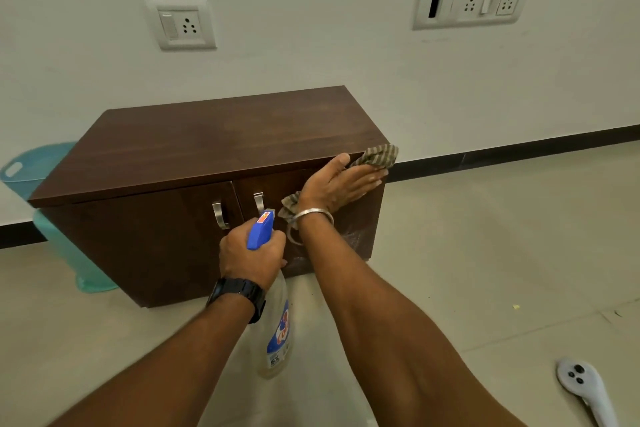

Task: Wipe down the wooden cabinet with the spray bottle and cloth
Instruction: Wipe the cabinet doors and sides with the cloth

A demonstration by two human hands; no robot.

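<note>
**Cloth pressed to cabinet door, spray bottle held ready**

A low dark-brown wooden cabinet stands on the floor against a pale wall. The right hand lies flat, fingers together, pressing a striped brown cloth against the right door's upper corner. The left hand is wrapped around a clear plastic spray bottle with blue trigger head, just before the doors.

A pale wall with two switch-and-socket plates meets a beige tiled floor along a dark skirting strip.
</note>
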